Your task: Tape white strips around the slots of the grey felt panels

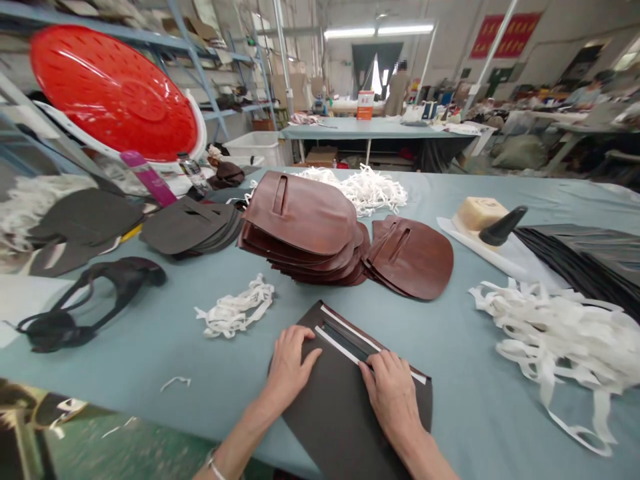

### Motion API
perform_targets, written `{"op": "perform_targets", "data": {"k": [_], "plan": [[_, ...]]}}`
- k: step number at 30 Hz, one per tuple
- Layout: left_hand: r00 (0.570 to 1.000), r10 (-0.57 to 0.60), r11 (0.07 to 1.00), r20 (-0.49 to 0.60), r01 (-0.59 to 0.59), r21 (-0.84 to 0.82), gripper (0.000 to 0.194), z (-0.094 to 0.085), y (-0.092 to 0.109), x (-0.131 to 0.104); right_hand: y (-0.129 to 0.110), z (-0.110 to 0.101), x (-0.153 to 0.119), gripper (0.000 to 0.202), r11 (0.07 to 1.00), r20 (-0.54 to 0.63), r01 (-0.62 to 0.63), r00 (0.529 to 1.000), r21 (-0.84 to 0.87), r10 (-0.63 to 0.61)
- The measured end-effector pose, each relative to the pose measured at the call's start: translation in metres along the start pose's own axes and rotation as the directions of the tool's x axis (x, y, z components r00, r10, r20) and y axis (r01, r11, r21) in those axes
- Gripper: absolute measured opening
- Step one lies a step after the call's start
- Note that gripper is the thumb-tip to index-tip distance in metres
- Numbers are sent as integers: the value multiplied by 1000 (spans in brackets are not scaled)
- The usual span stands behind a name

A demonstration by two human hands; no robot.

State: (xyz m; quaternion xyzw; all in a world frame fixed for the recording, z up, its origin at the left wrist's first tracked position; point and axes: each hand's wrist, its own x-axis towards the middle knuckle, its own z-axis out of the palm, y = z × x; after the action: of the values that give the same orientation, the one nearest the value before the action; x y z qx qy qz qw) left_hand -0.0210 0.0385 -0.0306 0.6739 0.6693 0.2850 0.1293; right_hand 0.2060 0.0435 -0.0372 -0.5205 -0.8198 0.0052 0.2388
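A dark grey leather panel (340, 420) with a brown edge lies at a slant on the table before me. White tape strips (337, 345) run along both sides of its long slot, and the near strip reaches my right hand. My left hand (293, 363) rests on the panel's left edge, thumb and fingers apart. My right hand (393, 397) is bent over the slot's right part, its thumb and fingertips closed on the slot's near edge. The fingertips partly cover the tape there.
Brown leather panels (305, 213) are stacked behind, with a smaller brown pile (415, 260) beside them. White tape heaps (565, 340) lie right and a small bundle (237, 310) left. A yellowish block (480, 213) and a black-handled tool (503, 227) sit near black sheets (590, 260).
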Motion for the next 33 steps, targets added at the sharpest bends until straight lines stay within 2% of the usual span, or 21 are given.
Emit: {"op": "perform_targets", "data": {"k": [3,8,11,13,16,21,28,31,33], "plan": [[999,-4,1000,-40,4,14,15,5,4,-7,-21,11,18,20,1000,18,-6,1000,-25,7],[998,27,999,-56,-26,21,15,3,2,-5,-56,33,50,13,1000,77,-4,997,-1,4],[995,61,998,-74,-59,33,29,5,3,-6,-68,40,58,22,999,84,13,996,40,-17],[993,114,992,-40,-112,59,42,7,5,-8,-72,42,58,25,999,81,38,996,26,-40],[981,192,972,33,-195,131,45,9,8,-9,-72,40,53,25,992,80,115,991,-49,-111],[965,255,936,55,-261,237,41,7,12,-8,-54,22,33,25,966,127,215,972,-142,-197],[956,291,919,43,-291,266,41,6,15,-8,12,-27,-35,35,946,106,300,952,-121,-288],[961,274,927,47,-277,254,42,8,14,-8,30,-44,-54,35,949,90,304,951,-81,-297],[963,265,933,50,-270,237,42,9,13,-9,32,-47,-54,30,965,105,257,963,-59,-250]]}}
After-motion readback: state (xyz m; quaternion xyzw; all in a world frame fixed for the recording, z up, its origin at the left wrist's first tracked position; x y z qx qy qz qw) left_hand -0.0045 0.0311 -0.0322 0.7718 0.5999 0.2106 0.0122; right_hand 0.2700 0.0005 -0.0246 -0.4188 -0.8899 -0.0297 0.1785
